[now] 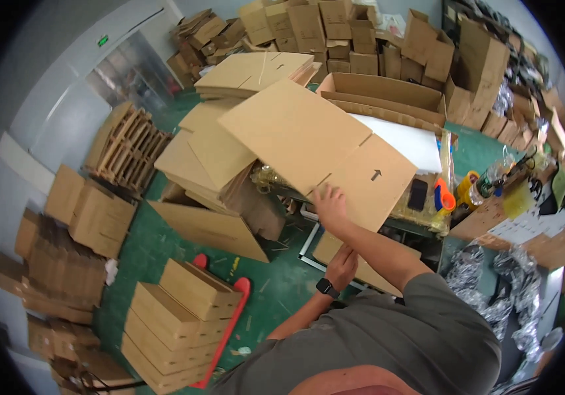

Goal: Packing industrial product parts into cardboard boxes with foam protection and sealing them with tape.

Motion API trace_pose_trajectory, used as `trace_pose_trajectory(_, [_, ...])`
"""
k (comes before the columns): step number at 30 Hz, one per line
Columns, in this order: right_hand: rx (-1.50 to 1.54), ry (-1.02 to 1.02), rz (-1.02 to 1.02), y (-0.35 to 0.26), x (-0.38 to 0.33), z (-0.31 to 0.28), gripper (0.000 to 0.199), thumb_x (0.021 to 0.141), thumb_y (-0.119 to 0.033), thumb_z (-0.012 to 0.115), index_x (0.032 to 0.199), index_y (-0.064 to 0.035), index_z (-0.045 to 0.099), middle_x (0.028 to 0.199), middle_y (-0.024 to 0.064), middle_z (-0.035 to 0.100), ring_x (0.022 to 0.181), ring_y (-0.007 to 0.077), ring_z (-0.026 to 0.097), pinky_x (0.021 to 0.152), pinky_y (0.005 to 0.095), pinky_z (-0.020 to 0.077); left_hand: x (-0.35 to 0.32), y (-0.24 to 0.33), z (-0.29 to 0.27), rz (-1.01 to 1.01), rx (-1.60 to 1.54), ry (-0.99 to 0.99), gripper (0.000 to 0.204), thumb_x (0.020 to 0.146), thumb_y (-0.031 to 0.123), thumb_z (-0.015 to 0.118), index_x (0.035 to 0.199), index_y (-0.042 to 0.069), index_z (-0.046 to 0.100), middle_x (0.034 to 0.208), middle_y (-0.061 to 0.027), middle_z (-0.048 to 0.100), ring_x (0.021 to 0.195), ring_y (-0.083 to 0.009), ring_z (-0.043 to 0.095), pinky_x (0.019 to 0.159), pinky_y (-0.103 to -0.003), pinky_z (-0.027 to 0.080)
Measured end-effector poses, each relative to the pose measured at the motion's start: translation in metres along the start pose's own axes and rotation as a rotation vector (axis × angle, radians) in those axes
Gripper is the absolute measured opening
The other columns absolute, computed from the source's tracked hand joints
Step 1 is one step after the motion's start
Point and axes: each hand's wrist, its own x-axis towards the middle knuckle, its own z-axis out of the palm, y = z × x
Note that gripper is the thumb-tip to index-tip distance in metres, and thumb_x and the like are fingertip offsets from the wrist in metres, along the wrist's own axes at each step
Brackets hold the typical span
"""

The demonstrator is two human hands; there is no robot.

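Observation:
A flattened cardboard box (309, 131) with slots and a printed arrow lies tilted over the worktable in front of me. My right hand (330, 207) rests on its near left edge, beside a slot, with the fingers spread on the board. Lower down, my left hand (343, 266), with a dark watch at its wrist, has its fingers drawn together near a lower cardboard piece (388, 275). The right forearm crosses just above it and hides part of its fingertips. What the left fingers hold, if anything, does not show.
Stacks of flat cardboard (210, 151) stand left of the table. Closed cartons (177, 322) sit on a red pallet jack (233, 319) at lower left. A phone (418, 195), an orange tape dispenser (445, 197) and a white sheet (401, 141) lie at the table's right.

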Motion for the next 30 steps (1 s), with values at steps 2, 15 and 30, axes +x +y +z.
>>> trace_pose_trajectory(2, [0.296,-0.172,0.034,0.028,-0.017,-0.016,0.079,0.095,-0.015,0.073,0.167,-0.0135,0.042,0.171,0.0267,0.043,0.143,0.049,0.057,0.108,0.0572,0.056,-0.007,0.024,-0.015,-0.012,-0.003,-0.065,0.051,0.091,0.003,0.077,0.141,0.001,0.068,0.143,-0.0247,0.067,0.135,-0.0448,0.063,0.116,-0.052,0.052])
trace_pose_trajectory(15, [0.714,-0.239,-0.101,0.227,-0.284,-0.278,0.048,0.096,-0.001,0.074,0.143,-0.0054,0.072,0.119,0.0241,0.078,0.11,0.0428,0.077,0.096,0.042,0.0593,-0.189,-0.001,0.075,-0.986,-1.313,-0.096,0.078,0.098,-0.006,0.072,0.166,0.009,0.037,0.161,-0.0139,0.057,0.141,-0.0279,0.063,0.112,-0.044,0.056])
trace_pose_trajectory(30, [0.67,-0.632,-0.216,0.365,-0.334,-0.013,0.046,0.098,-0.035,0.077,0.14,-0.0161,0.077,0.12,0.0196,0.079,0.106,0.0459,0.072,0.091,0.0533,0.057,-0.112,0.001,-0.003,-1.231,-0.729,1.084,0.086,0.107,0.08,0.044,0.159,0.013,0.054,0.157,-0.0137,0.063,0.137,-0.0331,0.065,0.113,-0.054,0.055])
